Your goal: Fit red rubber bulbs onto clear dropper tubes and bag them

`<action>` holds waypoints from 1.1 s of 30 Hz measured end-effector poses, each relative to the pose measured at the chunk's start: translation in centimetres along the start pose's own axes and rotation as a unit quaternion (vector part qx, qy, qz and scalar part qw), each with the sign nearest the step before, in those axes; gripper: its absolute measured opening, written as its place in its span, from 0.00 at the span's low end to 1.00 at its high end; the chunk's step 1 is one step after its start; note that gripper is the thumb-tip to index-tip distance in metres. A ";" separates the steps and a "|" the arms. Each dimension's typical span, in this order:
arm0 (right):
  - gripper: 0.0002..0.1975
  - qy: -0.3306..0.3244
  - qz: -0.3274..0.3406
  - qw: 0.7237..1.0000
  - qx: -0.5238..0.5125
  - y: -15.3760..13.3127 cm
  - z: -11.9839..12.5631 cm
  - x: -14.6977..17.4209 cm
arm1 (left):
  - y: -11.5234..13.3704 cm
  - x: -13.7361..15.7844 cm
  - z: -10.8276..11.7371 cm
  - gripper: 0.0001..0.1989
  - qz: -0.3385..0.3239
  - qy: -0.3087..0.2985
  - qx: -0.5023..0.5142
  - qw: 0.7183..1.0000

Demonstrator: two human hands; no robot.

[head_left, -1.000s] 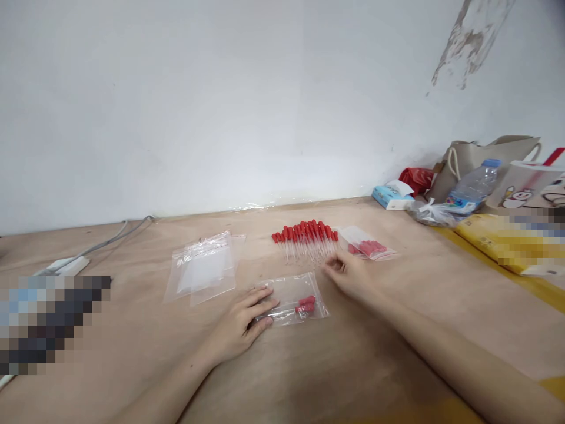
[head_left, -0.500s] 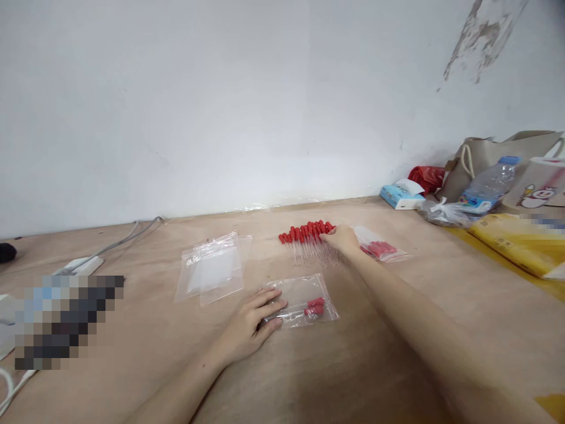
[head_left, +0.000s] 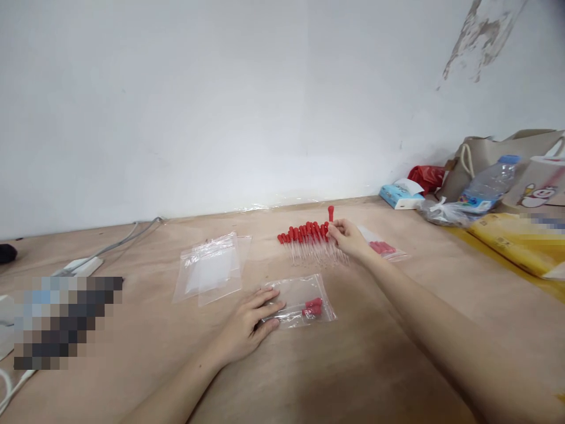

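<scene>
Between the thumb and fingers of my right hand (head_left: 348,238) is a glass dropper with a red rubber bulb (head_left: 331,213), bulb upward. Just left of that hand, a row of red-bulbed droppers (head_left: 304,235) lies on the table, thin clear tubes pointing toward me. My left hand (head_left: 253,324) rests with fingers spread on the left end of a clear zip bag (head_left: 293,288), which has a few red-bulbed droppers (head_left: 313,307) inside. Partly behind my right hand and wrist lies another bag (head_left: 397,254) with red bulbs in it.
Flat clear zip bags (head_left: 214,268) lie overlapped to the left. At the right are a tissue pack (head_left: 401,194), a plastic bottle (head_left: 492,182), a yellow package (head_left: 514,241) and paper bags. A grey cable (head_left: 128,238) and a pixelated object (head_left: 66,321) are at the left.
My right hand has picked a dropper up from the row; its red bulb now stands above the others. The left hand stays on the bag.
</scene>
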State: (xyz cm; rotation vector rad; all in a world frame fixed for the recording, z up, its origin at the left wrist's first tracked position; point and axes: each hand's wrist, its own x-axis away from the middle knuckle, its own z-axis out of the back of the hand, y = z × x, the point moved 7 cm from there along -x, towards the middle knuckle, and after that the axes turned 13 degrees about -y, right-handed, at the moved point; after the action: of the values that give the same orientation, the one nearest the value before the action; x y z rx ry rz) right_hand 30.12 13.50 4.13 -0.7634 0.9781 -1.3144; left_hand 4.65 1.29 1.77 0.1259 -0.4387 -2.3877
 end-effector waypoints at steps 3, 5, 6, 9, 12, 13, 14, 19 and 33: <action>0.29 -0.024 0.024 0.994 -0.108 0.2 -0.1 3.4 | -0.2 0.0 -0.4 0.18 -0.001 -0.008 -0.013 1.000; 0.39 -0.059 0.021 0.980 -0.189 0.8 -0.7 5.6 | -0.2 0.0 -0.5 0.18 -0.005 -0.005 -0.021 1.000; 0.41 -0.059 0.015 0.974 -0.217 1.2 -0.9 6.5 | -0.2 0.0 -0.5 0.18 -0.005 0.000 -0.024 1.000; 0.38 -0.005 -0.003 0.966 -0.258 2.4 -0.7 8.4 | -0.3 0.2 -0.1 0.19 0.010 0.025 -0.024 0.999; 0.34 0.023 -0.012 0.958 -0.287 3.1 -1.0 9.0 | -0.4 0.2 0.0 0.23 0.032 0.030 -0.019 0.999; 0.33 0.017 -0.018 0.955 -0.297 3.2 -1.4 9.0 | -0.5 0.2 0.0 0.23 0.034 0.030 -0.019 0.999; 0.31 0.007 -0.025 0.951 -0.309 3.3 -1.8 9.1 | -0.5 0.2 0.0 0.24 0.036 0.029 -0.019 0.999; 0.23 -0.077 -0.044 0.933 -0.349 3.1 -4.1 9.8 | -0.7 0.2 -0.1 0.25 0.039 0.029 -0.018 0.999; 0.07 -0.172 0.179 0.952 0.180 -0.2 -4.5 10.4 | -0.5 0.0 -0.1 0.24 0.045 0.018 -0.033 0.998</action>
State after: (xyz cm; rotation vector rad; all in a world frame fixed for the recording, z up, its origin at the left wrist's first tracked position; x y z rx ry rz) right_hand 25.82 3.51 0.88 -0.4812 0.5418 -0.9627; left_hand 4.36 1.58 1.47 0.1178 -0.3418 -2.3039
